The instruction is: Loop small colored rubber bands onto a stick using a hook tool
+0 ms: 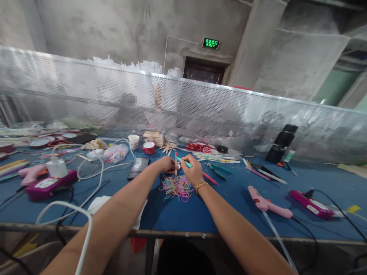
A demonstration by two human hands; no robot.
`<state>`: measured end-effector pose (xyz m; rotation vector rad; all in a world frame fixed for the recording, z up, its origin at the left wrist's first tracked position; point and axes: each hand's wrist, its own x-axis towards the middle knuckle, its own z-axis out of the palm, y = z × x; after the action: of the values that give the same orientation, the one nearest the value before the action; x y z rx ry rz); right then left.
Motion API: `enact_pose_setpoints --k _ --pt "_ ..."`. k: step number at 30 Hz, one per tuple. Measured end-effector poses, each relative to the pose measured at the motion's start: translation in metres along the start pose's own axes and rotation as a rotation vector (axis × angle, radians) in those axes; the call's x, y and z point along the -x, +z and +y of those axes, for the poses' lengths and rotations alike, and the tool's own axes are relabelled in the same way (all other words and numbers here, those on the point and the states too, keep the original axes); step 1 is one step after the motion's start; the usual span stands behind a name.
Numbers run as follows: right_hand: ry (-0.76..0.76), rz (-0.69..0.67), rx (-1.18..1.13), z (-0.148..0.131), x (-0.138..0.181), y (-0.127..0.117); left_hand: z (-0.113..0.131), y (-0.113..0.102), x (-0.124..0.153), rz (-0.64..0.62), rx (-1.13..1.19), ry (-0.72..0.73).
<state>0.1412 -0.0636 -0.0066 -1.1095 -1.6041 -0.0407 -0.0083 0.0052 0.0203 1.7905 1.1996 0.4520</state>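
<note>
My left hand point(166, 164) is closed around a thin upright stick point(176, 170), pale with a red upper end. In my right hand point(193, 171), a mint-green pen point(185, 163) is gripped, its tip pointing left and touching or very near the stick. A gold bracelet point(201, 186) circles the right wrist. Just below both hands lies a loose pile of small colourful plastic safety-pin shapes point(177, 188). A small round white piece beside the stick is mostly hidden by the fingers. To the right of my right hand rest a red pen point(210, 178) and teal-handled pliers point(216, 172).
Left: a dark phone point(138, 168), white cables, a purple power strip point(47, 185). Right: a pink glue gun point(268, 203), another purple strip point(311, 205), a black bottle point(282, 143). Behind: a paper cup point(133, 141), red-rimmed discs point(148, 147) and a perforated metal screen point(200, 103).
</note>
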Motion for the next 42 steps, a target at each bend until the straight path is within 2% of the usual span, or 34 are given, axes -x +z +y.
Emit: enact_pose_setpoints --k 13,17,27,30,33,38,42 --pt "-0.018 0.022 0.014 -0.002 0.003 0.002 -0.004 0.001 0.0 0.136 -0.109 0.1" --pt "-0.017 0.016 0.027 -0.004 0.002 0.002 -0.007 0.0 -0.003 0.111 -0.116 0.118" --pt "-0.019 0.074 0.081 -0.006 0.001 0.0 0.001 0.002 0.0 0.038 0.011 -0.006" --pt "-0.028 0.052 0.073 -0.006 0.001 0.0 0.004 0.002 0.002 0.005 0.024 -0.04" --pt "-0.032 0.031 0.075 -0.004 0.0 0.0 0.004 0.002 0.003 -0.001 0.026 -0.046" --pt "-0.009 0.083 0.088 0.001 -0.002 -0.002 0.003 0.0 0.001 -0.024 0.014 -0.037" --pt "-0.017 0.051 0.053 -0.001 -0.002 -0.002 0.003 0.0 -0.001 -0.024 0.043 -0.042"
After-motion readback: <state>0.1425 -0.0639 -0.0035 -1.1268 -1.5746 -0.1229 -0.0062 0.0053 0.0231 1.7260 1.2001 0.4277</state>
